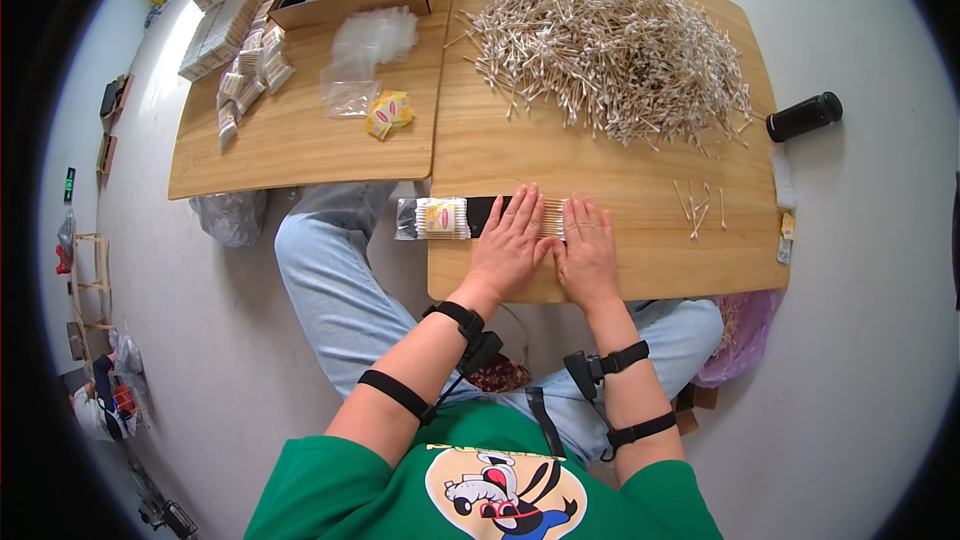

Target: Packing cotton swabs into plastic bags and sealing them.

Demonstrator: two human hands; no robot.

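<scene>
Along the near edge of the table [690, 265], cotton swabs [552, 221] lie between and partly beneath our left hand [510, 245] and right hand [588, 252], both laid flat, uncurled, touching the swabs.

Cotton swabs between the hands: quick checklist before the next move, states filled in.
1. Left hand flat, fingers extended: ok.
2. Right hand at the right end of the swabs: ok.
3. Number of swabs between and under the hands: cannot tell, partly covered.
4. Labelled bag fully on the table: not ok, its left end overhangs the edge.
5. Loose swabs clear of both hands: ok, off to the right.
</scene>
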